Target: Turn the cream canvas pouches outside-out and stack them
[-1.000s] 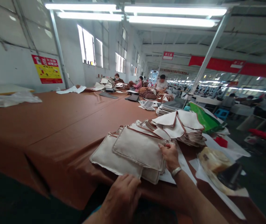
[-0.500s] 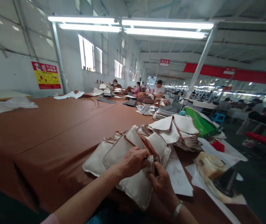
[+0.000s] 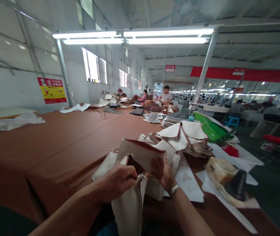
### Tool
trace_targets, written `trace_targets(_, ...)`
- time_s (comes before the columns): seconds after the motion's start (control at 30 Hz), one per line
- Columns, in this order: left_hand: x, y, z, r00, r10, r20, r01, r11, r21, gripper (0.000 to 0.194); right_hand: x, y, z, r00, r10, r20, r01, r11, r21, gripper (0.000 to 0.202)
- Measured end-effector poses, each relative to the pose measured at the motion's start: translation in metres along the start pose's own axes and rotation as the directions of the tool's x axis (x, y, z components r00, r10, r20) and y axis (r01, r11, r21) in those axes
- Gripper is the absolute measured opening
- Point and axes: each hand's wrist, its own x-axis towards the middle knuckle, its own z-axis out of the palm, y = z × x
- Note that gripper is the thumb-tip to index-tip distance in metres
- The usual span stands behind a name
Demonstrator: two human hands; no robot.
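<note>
My left hand [image 3: 121, 182] is closed on the brown-lined edge of a cream sewn pouch piece [image 3: 127, 209], which hangs down over the table's near edge. A dark brown opening shows just above my knuckles. Beyond it stands a second cream piece [image 3: 136, 151] with brown edging, tilted up from the pile. My right hand [image 3: 163, 172] grips this piece at its right corner; the fingers lie across its face and are slightly blurred. More cream pieces [image 3: 104, 164] lie beneath and behind both hands.
A stack of cream pieces [image 3: 195, 131] stands at the right, beside a green bag [image 3: 213, 127]. Nearer are white sheets [image 3: 188, 183], a yellowish block [image 3: 220, 170] and a black cone [image 3: 237, 185]. Brown material [image 3: 68, 141] covers the table. Several people work farther back.
My hands have moved apart. The left has drawn one cream piece toward me, and it now hangs down. Another piece has tipped upright by my right hand.
</note>
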Motion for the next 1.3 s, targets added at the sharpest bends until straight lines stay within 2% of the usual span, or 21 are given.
trace_targets(0.07, -0.025, 0.007, -0.021, 0.996, -0.045, 0.082, 0.059, 0.983, -0.173, 0.022, 0.006, -0.005, 0.001, 0.999, 0.031, -0.032, -0.031, 0.999, 0.011, 0.046)
trace_targets(0.13, -0.049, 0.014, -0.038, 0.991, -0.072, 0.116, 0.108, 0.931, -0.349, 0.028, 0.005, -0.012, 0.009, 0.999, 0.035, -0.037, -0.035, 0.999, 0.003, 0.053)
trace_targets(0.23, -0.077, 0.025, -0.048, 0.985, -0.04, 0.17, 0.13, 0.816, -0.563, 0.034, -0.022, -0.024, 0.034, 0.999, -0.028, 0.023, 0.028, 0.999, -0.029, 0.051)
trace_targets(0.3, -0.09, 0.031, -0.044, 0.979, -0.015, 0.205, 0.142, 0.771, -0.621, 0.034, -0.057, -0.035, 0.054, 0.988, -0.081, 0.131, 0.087, 0.995, -0.039, 0.046)
trace_targets(0.37, -0.098, 0.036, -0.037, 0.973, -0.009, 0.232, 0.158, 0.76, -0.631, 0.033, -0.099, -0.046, 0.068, 0.955, -0.087, 0.283, 0.104, 0.994, -0.046, 0.037)
trace_targets(0.4, -0.1, 0.038, -0.033, 0.973, -0.009, 0.232, 0.158, 0.756, -0.635, 0.034, -0.12, -0.051, 0.073, 0.924, -0.062, 0.378, 0.093, 0.993, -0.065, 0.034)
trace_targets(0.43, -0.101, 0.04, -0.029, 0.974, -0.005, 0.227, 0.155, 0.746, -0.648, 0.035, -0.139, -0.055, 0.077, 0.863, 0.004, 0.504, 0.055, 0.993, -0.102, 0.034)
trace_targets(0.5, -0.101, 0.045, -0.024, 0.974, 0.002, 0.225, 0.156, 0.716, -0.681, 0.037, -0.169, -0.057, 0.08, 0.777, 0.082, 0.624, -0.024, 0.995, -0.101, 0.036)
trace_targets(0.53, -0.101, 0.047, -0.022, 0.974, 0.006, 0.226, 0.158, 0.699, -0.697, 0.038, -0.18, -0.056, 0.081, 0.754, 0.088, 0.651, -0.043, 0.995, -0.086, 0.036)
trace_targets(0.6, -0.1, 0.051, -0.02, 0.967, 0.036, 0.251, 0.16, 0.681, -0.714, 0.036, -0.194, -0.05, 0.083, 0.762, 0.038, 0.646, -0.009, 0.999, -0.049, 0.03)
trace_targets(0.67, -0.101, 0.054, -0.019, 0.961, 0.081, 0.264, 0.139, 0.684, -0.717, 0.032, -0.202, -0.043, 0.085, 0.791, -0.05, 0.61, 0.106, 0.993, -0.057, 0.023)
trace_targets(0.8, -0.106, 0.051, -0.011, 0.963, 0.065, 0.262, 0.135, 0.727, -0.673, 0.026, -0.212, -0.034, 0.091, 0.805, -0.169, 0.569, 0.35, 0.91, -0.224, 0.021)
trace_targets(0.87, -0.109, 0.043, -0.002, 0.969, 0.047, 0.244, 0.125, 0.755, -0.644, 0.024, -0.216, -0.026, 0.094, 0.79, -0.167, 0.59, 0.43, 0.837, -0.338, 0.023)
trace_targets(0.9, -0.11, 0.037, 0.005, 0.977, 0.041, 0.208, 0.1, 0.777, -0.621, 0.024, -0.217, -0.018, 0.095, 0.782, -0.129, 0.61, 0.432, 0.818, -0.381, 0.025)
trace_targets(0.97, -0.114, 0.023, 0.024, 0.989, 0.023, 0.145, 0.064, 0.822, -0.565, 0.026, -0.22, 0.006, 0.095, 0.776, 0.002, 0.631, 0.344, 0.837, -0.425, 0.029)
trace_targets(1.03, -0.123, 0.007, 0.049, 0.989, 0.004, 0.146, 0.073, 0.853, -0.517, 0.031, -0.223, 0.038, 0.089, 0.809, 0.082, 0.583, 0.236, 0.862, -0.449, 0.028)
trace_targets(1.1, -0.137, -0.009, 0.078, 0.977, -0.005, 0.211, 0.114, 0.854, -0.507, 0.033, -0.228, 0.068, 0.075, 0.889, 0.043, 0.457, 0.202, 0.858, -0.473, 0.023)
trace_targets(1.17, -0.155, -0.025, 0.105, 0.968, -0.036, 0.248, 0.157, 0.86, -0.485, 0.034, -0.234, 0.087, 0.054, 0.95, -0.048, 0.308, 0.207, 0.835, -0.51, 0.018)
trace_targets(1.23, -0.172, -0.041, 0.127, 0.961, -0.094, 0.259, 0.206, 0.868, -0.452, 0.033, -0.241, 0.091, 0.031, 0.973, -0.113, 0.202, 0.207, 0.814, -0.543, 0.016)
trace_targets(1.27, -0.179, -0.048, 0.135, 0.958, -0.124, 0.259, 0.23, 0.869, -0.438, 0.033, -0.246, 0.089, 0.021, 0.972, -0.133, 0.194, 0.221, 0.8, -0.558, 0.016)
trace_targets(1.3, -0.184, -0.055, 0.142, 0.955, -0.152, 0.255, 0.253, 0.867, -0.428, 0.033, -0.251, 0.086, 0.013, 0.962, -0.135, 0.235, 0.25, 0.783, -0.57, 0.015)
